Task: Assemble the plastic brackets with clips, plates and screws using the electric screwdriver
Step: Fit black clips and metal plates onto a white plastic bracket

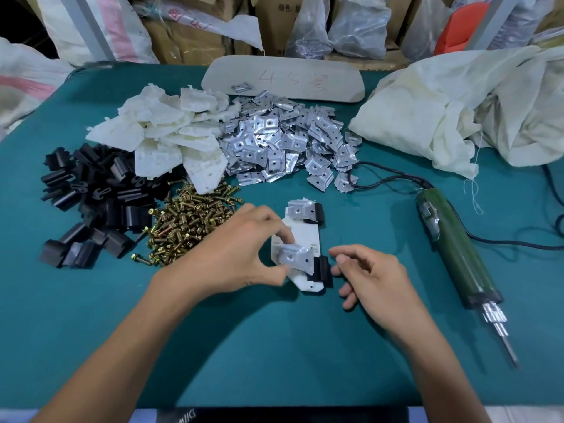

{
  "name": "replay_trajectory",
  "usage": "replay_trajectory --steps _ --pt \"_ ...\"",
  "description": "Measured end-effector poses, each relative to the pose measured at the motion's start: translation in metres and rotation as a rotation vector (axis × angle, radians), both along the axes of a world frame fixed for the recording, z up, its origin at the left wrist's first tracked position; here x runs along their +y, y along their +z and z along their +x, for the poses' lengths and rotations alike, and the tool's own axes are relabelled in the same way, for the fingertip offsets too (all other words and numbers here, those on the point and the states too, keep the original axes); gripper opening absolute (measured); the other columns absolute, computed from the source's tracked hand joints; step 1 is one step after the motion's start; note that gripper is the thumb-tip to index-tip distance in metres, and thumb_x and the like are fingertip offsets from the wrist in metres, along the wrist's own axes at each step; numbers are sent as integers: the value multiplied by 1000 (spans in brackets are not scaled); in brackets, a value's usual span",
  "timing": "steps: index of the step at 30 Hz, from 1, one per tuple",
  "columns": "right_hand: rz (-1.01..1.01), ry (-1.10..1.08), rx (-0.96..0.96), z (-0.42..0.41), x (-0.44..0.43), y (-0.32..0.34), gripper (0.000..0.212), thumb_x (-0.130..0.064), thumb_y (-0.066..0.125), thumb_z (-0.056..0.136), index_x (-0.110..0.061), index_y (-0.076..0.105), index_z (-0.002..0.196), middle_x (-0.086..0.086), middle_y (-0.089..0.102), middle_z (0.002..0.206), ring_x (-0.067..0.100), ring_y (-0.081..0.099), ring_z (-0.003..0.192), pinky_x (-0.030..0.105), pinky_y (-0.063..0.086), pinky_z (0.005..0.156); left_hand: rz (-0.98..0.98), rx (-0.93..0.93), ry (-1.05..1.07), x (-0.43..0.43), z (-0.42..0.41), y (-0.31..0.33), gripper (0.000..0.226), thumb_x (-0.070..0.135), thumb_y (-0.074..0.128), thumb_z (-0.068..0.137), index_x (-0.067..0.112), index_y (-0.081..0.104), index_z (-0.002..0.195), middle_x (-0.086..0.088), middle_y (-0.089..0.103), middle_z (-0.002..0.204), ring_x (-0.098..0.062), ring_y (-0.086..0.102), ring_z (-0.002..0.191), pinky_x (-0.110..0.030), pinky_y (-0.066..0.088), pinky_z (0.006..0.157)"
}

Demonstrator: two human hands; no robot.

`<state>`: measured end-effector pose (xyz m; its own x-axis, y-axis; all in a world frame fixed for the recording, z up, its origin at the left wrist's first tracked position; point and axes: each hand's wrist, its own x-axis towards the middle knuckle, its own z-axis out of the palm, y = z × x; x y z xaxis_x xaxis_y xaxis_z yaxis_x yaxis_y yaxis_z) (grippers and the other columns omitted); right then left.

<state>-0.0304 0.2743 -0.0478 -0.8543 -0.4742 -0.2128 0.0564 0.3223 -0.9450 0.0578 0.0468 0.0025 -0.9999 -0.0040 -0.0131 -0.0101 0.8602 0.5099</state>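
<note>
I saw the bracket flat on the table, mid-front, just right of the screws. Left hand pinched the near plate on it. Right hand: fingers loosely curled, holding nothing, just beside the clip. Screwdriver lay further right, untouched.

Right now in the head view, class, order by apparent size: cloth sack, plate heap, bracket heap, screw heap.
1. cloth sack
2. plate heap and bracket heap, too alike to split
3. screw heap
</note>
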Motion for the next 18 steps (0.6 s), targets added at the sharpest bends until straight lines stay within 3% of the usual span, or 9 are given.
replay_trajectory --steps 5,10,18 --pt "30 69 4 4 -2 4 21 -19 61 101 -32 77 98 -8 66 62 6 59 53 17 49 53 5 30 8 11 0 -6 42 50 77 78 30 66 113 14 53 110 -8 40 103 -25 37 95" --pt "-32 41 -50 4 -4 3 17 -14 65 98 -26 77 98 -8 70 70 6 63 64 22 53 58 23 33 14 16 1 -8 43 48 79 79 30 67 115 15 53 109 -10 43 104 -26 39 93" --pt "-86 33 -123 2 -4 3 16 -11 67 98 -23 78 97 5 77 84 15 71 69 23 58 66 72 14 23 15 2 -11 40 52 77 76 35 66 111 20 52 108 -7 44 105 -27 41 93"
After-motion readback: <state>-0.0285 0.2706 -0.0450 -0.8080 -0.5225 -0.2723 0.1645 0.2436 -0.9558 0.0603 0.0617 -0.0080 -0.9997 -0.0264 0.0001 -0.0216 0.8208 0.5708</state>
